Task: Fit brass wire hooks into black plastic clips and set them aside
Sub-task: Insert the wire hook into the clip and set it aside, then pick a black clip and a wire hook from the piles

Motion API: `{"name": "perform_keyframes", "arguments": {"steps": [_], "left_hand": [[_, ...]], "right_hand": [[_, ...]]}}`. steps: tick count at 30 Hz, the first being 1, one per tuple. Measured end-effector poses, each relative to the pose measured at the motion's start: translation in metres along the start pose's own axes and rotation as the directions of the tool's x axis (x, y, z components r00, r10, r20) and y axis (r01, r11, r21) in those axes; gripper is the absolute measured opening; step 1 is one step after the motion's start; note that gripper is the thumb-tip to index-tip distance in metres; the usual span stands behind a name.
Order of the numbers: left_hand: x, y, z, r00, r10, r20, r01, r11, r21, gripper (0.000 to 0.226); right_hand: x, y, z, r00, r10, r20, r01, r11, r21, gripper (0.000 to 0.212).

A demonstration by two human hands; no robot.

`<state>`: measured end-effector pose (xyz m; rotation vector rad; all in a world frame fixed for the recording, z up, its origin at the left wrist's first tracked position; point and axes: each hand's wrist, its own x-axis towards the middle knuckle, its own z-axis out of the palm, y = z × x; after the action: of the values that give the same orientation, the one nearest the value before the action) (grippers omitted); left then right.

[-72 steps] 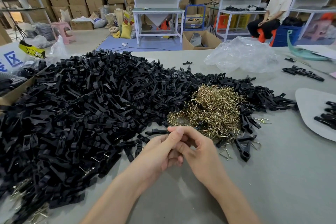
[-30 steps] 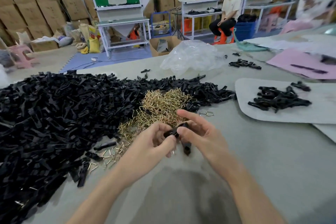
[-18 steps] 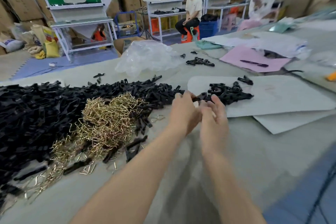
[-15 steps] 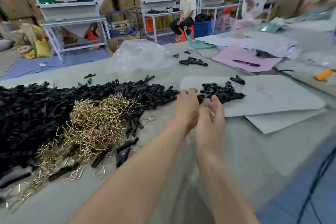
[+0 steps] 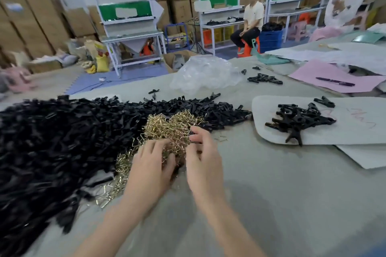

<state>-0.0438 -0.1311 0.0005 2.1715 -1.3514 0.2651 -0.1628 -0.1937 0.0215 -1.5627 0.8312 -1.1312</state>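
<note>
Both hands at the near edge of the brass hook pile [image 5: 167,127] on the table [image 5: 292,194] — left hand [image 5: 149,170] fingers spread loose on it, nothing visibly held, right hand [image 5: 203,160] fingers curled in, grip unclear — black clip heap [image 5: 62,135] lies left, nearer the left hand.

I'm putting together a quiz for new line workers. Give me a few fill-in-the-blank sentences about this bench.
The left hand and right hand are at the brass hooks, which lie to the ___ of the loose black clips.
The set-aside clips are far ___ in number than the loose ones.
A pen lies on the ___ paper.
Missing words: right; fewer; pink.
</note>
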Motion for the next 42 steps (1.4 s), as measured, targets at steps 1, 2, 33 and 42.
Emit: {"name": "perform_keyframes", "arguments": {"steps": [1,2,33,42], "left_hand": [[-0.013,-0.018,-0.010,0.998,-0.047,-0.029,0.048,0.998,0.040,0.039],[-0.025,-0.034,-0.019,0.995,-0.085,-0.050,0.089,0.993,0.077,0.039],[-0.043,-0.119,-0.050,0.987,-0.158,-0.022,0.159,0.985,0.060,0.031],[-0.045,-0.120,-0.056,0.976,-0.194,-0.098,0.179,0.972,-0.150,0.028]], "right_hand": [[-0.007,-0.002,0.016,0.997,-0.039,0.068,0.043,0.997,-0.062,0.038],[-0.014,-0.004,0.030,0.988,-0.078,0.136,0.095,0.987,-0.126,0.039],[-0.036,0.025,0.120,0.892,-0.295,0.344,0.445,0.713,-0.543,0.027],[-0.038,0.018,0.120,0.899,-0.313,0.306,0.409,0.849,-0.335,0.029]]}}
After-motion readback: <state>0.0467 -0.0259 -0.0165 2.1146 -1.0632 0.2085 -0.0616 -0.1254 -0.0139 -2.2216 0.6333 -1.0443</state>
